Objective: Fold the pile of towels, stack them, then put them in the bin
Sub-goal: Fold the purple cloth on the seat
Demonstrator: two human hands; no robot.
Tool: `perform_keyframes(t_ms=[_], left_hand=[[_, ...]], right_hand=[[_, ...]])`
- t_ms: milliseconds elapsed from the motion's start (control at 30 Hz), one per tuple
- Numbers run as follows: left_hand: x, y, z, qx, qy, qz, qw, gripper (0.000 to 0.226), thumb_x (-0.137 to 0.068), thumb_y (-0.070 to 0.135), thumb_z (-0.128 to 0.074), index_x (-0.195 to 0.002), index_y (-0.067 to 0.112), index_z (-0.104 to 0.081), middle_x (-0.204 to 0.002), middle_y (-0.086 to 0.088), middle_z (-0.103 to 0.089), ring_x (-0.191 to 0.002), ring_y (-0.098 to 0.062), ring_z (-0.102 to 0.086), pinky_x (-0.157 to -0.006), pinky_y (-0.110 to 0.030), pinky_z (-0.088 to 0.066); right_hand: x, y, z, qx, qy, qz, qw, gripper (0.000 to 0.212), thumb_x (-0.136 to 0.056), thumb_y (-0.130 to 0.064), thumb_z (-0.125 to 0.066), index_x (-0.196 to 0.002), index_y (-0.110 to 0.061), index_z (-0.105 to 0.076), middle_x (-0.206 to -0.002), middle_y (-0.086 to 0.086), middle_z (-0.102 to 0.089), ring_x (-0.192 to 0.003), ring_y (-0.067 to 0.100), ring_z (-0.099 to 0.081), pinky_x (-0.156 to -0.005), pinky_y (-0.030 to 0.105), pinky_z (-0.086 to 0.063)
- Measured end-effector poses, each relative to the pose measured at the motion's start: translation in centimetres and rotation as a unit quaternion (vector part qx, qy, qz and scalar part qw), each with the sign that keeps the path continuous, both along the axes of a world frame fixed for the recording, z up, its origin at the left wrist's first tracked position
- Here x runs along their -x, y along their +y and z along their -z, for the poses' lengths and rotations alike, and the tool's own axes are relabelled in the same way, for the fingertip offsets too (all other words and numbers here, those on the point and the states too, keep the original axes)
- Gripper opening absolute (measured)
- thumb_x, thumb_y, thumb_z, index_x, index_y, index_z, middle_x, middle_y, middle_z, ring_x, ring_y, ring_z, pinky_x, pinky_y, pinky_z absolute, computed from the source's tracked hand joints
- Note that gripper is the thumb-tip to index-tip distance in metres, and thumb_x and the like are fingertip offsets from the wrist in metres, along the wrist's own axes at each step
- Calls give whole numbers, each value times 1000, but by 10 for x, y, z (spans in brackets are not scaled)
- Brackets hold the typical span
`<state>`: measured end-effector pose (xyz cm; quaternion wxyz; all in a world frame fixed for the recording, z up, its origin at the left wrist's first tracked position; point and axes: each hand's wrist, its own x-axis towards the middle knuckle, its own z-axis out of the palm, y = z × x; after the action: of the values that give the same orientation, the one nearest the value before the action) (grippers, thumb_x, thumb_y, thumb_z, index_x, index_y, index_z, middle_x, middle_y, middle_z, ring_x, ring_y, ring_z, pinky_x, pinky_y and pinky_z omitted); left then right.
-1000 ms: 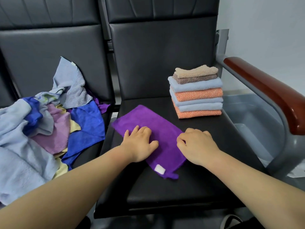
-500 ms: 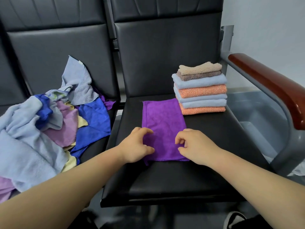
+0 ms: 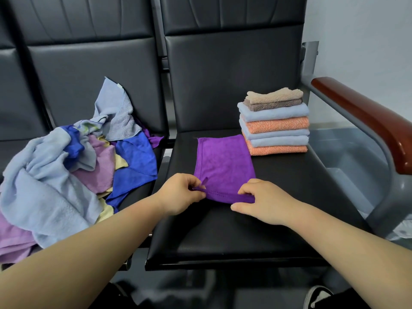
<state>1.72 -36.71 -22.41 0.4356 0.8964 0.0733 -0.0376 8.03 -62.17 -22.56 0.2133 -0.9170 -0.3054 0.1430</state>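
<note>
Purple towel (image 3: 224, 166) flat on black seat (image 3: 234, 233), beside folded stack (image 3: 275, 123). Left hand (image 3: 180, 194), right hand (image 3: 264, 202) pinch near corners (edge slightly raised). Unfolded pile (image 3: 66, 166) on left seat.

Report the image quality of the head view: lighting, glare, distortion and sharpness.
Head view: soft, even light, with only faint shadows under the left hand and right hand; mild sheen on the black seat and wooden armrest; wide-angle bending of the chair backs toward the edges; purple towel and folded stack sharp, forearms slightly soft at the bottom.
</note>
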Motion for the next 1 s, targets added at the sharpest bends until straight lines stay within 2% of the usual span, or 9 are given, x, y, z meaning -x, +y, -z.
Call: perform_keyframes(t_ms=[100, 200, 300, 400, 467, 567, 767, 900, 1000], left_hand=[[-1, 1, -6, -3, -28, -14, 999, 12, -89, 13, -77, -82, 21, -72, -67, 12, -69, -59, 1, -59, -64, -17, -47], [-2, 9, -15, -34, -65, -20, 997, 8, -90, 17, -75, -84, 20, -70, -77, 0, -73, -67, -6, -62, -71, -29, -51], [-1, 22, -28, -30, -56, -5, 998, 8, -84, 23, -75, -80, 19, -69, -77, -3, -71, -71, -11, -60, -74, -35, -51], [1, 28, -40, 122, 51, 2, 991, 17, -82, 15, -71, -67, 22, -74, -73, 2, -68, -67, -10, -61, -71, -29, -51], [3, 30, -44, 186, 135, -10, 973, 31, -91, 3, -64, -67, 20, -75, -75, 1, -70, -64, -11, -66, -70, -27, -55], [-1, 30, -43, 242, 178, -42, 953, 29, -92, -1, -57, -74, 18, -70, -79, -1, -72, -68, -16, -68, -77, -31, -54], [-26, 21, -34, 220, 74, -131, 964, 23, -88, -4, -58, -89, 19, -59, -79, -3, -64, -63, -13, -60, -60, -26, -51], [-47, 22, -21, 115, -20, -166, 979, 22, -84, 3, -70, -95, 19, -61, -84, -5, -66, -72, -20, -61, -61, -31, -49], [-61, 20, -12, 39, -54, -175, 982, 21, -88, 9, -72, -99, 21, -59, -84, -1, -65, -67, -15, -61, -60, -26, -49]], right_hand=[[-2, 0, 1, 22, -54, 13, 998, 19, -91, -36, -67, -104, -23, -70, -101, -8, -61, -97, 16, -61, -88, 37, -52], [-11, -5, -4, -38, -37, 80, 995, 7, -92, -25, -65, -90, -28, -71, -90, -7, -68, -87, 16, -64, -81, 36, -53], [-19, -7, -10, -110, 76, 128, 983, 6, -93, -24, -71, -90, -23, -76, -85, -2, -75, -82, 14, -68, -80, 35, -52], [-22, -9, -18, -161, 264, 153, 938, 15, -95, -19, -69, -96, -4, -71, -81, 11, -66, -72, 15, -59, -65, 27, -47], [-23, -10, -24, -166, 386, 165, 892, 5, -95, -18, -67, -99, -15, -67, -83, 5, -61, -65, 10, -59, -60, 23, -42], [-29, -11, -25, -161, 439, 179, 866, 5, -94, -19, -68, -98, -20, -65, -79, 0, -64, -64, 10, -61, -62, 24, -42], [-43, 5, -21, -203, 291, 242, 903, 10, -95, -21, -67, -93, -17, -75, -89, 4, -72, -81, 17, -64, -67, 28, -50], [-52, 17, -13, -195, 143, 250, 937, 13, -93, -23, -69, -84, -20, -78, -88, 1, -77, -90, 22, -72, -85, 40, -57], [-61, 20, -8, -150, 76, 250, 954, 15, -96, -26, -69, -83, -20, -76, -85, -2, -74, -86, 18, -69, -79, 37, -54]])
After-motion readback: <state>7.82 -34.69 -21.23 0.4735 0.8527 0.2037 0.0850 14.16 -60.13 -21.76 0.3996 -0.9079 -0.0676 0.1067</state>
